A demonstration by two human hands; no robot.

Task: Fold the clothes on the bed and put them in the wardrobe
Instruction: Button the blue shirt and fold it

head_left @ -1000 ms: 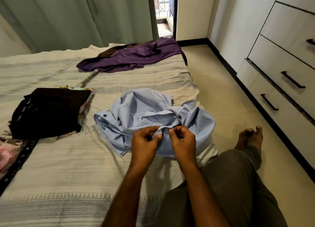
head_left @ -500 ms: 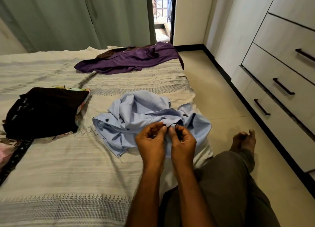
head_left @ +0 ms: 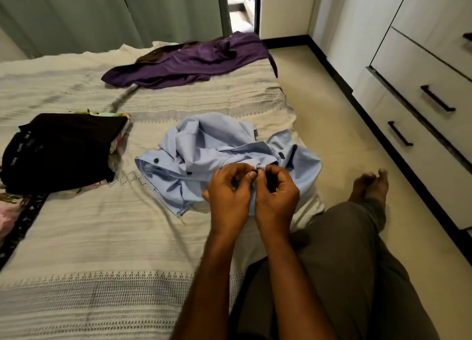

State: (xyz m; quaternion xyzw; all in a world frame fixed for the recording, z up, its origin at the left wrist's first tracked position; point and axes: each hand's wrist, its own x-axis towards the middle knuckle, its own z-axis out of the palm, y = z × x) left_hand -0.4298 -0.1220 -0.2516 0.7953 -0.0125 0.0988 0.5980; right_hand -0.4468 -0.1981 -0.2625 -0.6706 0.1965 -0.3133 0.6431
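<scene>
I find the light blue shirt (head_left: 224,156) lying crumpled on the bed (head_left: 89,237), near its right edge and just ahead of my seated knee. Its bulk runs roughly left to right across the bed; in that bunched state I cannot tell which way the collar points. Dark buttons show along a placket on the left side. My left hand (head_left: 229,194) and right hand (head_left: 277,194) sit side by side at the near edge of the shirt, fingers curled, each pinching the fabric at one spot where a dark button (head_left: 254,171) shows between the fingertips.

To the left, well apart from the shirt, a folded black garment (head_left: 58,148) rests on top of patterned cloth. At the far end of the bed a purple garment (head_left: 189,61) lies spread and unfolded, its long axis left to right.

On the right stands the wardrobe (head_left: 421,84), its drawers with dark handles closed; I cannot tell their contents. A green curtain (head_left: 115,15) hangs behind the bed.
</scene>
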